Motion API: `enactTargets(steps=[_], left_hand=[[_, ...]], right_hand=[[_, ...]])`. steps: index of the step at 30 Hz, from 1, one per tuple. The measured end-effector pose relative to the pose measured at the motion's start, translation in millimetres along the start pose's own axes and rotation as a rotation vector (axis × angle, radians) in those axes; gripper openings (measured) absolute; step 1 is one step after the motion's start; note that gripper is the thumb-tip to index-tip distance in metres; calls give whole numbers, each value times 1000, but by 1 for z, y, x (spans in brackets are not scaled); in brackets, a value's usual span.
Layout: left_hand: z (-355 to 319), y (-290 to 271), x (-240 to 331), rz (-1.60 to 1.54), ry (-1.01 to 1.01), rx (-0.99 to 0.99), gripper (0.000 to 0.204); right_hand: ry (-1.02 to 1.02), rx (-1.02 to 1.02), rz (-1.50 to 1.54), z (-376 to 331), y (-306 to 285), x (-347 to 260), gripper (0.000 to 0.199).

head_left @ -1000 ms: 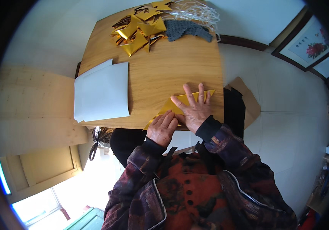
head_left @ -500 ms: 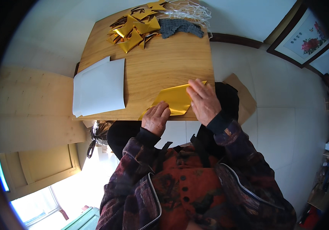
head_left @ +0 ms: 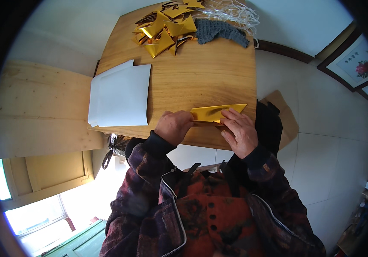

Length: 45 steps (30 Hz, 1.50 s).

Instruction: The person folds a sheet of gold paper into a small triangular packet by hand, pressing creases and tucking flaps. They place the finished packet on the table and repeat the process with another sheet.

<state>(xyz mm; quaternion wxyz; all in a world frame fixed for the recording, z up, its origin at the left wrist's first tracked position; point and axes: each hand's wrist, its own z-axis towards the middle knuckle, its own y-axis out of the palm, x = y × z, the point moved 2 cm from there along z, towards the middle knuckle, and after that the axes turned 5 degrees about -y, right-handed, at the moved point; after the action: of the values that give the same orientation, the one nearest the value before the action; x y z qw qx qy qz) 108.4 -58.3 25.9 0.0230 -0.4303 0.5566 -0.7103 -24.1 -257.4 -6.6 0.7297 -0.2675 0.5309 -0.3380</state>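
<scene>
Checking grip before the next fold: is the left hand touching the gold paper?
Touching. Head view shows the left hand fingers on the gold paper left end.

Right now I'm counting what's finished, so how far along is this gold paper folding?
Done: a pile of folded gold pieces lies at the far end of the table. In hand: the left hand and right hand press a gold sheet folded into a long strip. Left: this piece needs more folds; the white paper lies untouched.
</scene>
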Motion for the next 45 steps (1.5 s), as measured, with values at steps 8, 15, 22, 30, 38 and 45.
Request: enactTargets(steps=[8, 15, 22, 30, 38, 45], left_hand=[[20, 6, -6, -27, -164, 18, 11], [24, 4, -3, -2, -142, 13, 22], [27, 5, -5, 25, -189, 9, 16], [28, 8, 1, 127, -179, 79, 13], [30, 6, 3, 123, -189, 73, 11], [32, 5, 2, 97, -206, 44, 14]], right_hand=[[59, 149, 14, 13, -2, -5, 37], [-8, 110, -110, 17, -4, -9, 42], [-22, 142, -159, 18, 1, -7, 38], [-18, 119, -187, 18, 3, -6, 35], [-19, 116, -206, 19, 4, -6, 34], [-29, 123, -218, 19, 5, -6, 34]])
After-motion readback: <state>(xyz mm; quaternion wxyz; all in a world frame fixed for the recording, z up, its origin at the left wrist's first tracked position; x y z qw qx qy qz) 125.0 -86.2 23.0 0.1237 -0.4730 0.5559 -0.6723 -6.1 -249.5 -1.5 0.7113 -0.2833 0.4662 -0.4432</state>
